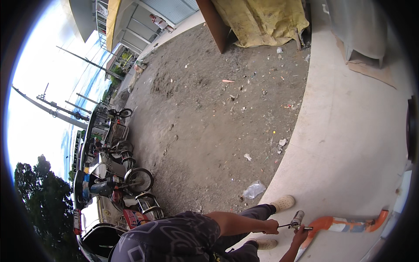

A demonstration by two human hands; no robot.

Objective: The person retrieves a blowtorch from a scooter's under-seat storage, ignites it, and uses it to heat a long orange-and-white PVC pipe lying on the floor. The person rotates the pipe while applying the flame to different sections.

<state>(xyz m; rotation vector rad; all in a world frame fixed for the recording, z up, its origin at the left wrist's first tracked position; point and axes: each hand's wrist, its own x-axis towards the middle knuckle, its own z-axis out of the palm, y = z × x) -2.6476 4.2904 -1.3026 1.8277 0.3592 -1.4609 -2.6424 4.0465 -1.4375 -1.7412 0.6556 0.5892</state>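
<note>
Toward the lower right, my two hands meet at a silver metal tool (297, 218) with a cylindrical cup, which looks like a small spray gun. My right hand (299, 236) is closed around its body from below. From the left comes my left hand (270, 227), its fingers closed on a thin dark rod (284, 225) that reaches to the tool. Whether the rod is joined to the tool is too small to make out. Just right of my right hand runs a bent orange and white pipe (345, 225), its paint patchy.
Pale concrete (336, 144) lies under my feet, which wear beige clogs (283, 204). Beyond its edge is dirt ground with stones and a clear plastic bag (254, 189). Motorcycles with sidecars (131, 183) stand left. A yellow tarp (270, 22) hangs at the top; a person (160, 22) is far off.
</note>
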